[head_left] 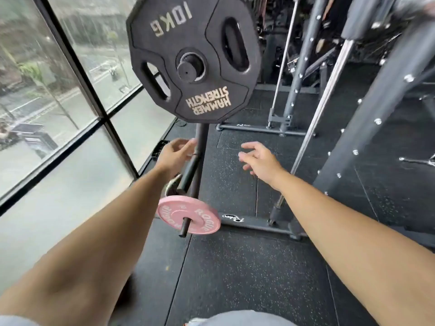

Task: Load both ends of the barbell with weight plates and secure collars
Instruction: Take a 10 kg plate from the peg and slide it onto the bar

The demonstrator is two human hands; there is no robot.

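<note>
The black twelve-sided 10 kg weight plate (193,57) looks like matt rubber with a faintly grainy face and pale printed lettering. The small pink round plate (189,215) is smooth with a soft sheen. The speckled black rubber floor (235,267) is rough and matt. The slanted chromed steel guide rod (322,102) shines, and the dark rack upright (376,114) is matt painted metal with bright bolts.

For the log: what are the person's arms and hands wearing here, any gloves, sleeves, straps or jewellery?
Nothing shows on either arm. The left hand and right hand are bare, with no gloves, wraps or rings that I can make out, though both are a little motion-blurred. Both forearms are uncovered up to the frame edge, with no watch or band at the wrists.
</note>
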